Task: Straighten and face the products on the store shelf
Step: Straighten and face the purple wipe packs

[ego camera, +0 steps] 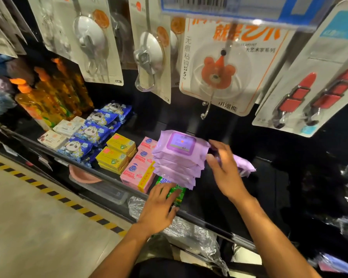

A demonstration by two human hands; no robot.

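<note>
Two hands at one black store shelf: what is each doing? (desk)

Left hand lies flat on a green pack at the shelf's front edge, fingers released. Right hand, fingers straight and gripping nothing, presses the right side of the stack of purple wipe packs, which stands just beside the pink boxes. (photographer)

And behind that hand? (desk)

One more purple pack, lying askew. (photographer)

"无痕粘钩", "5", "小派熊" on bear hook card
</note>
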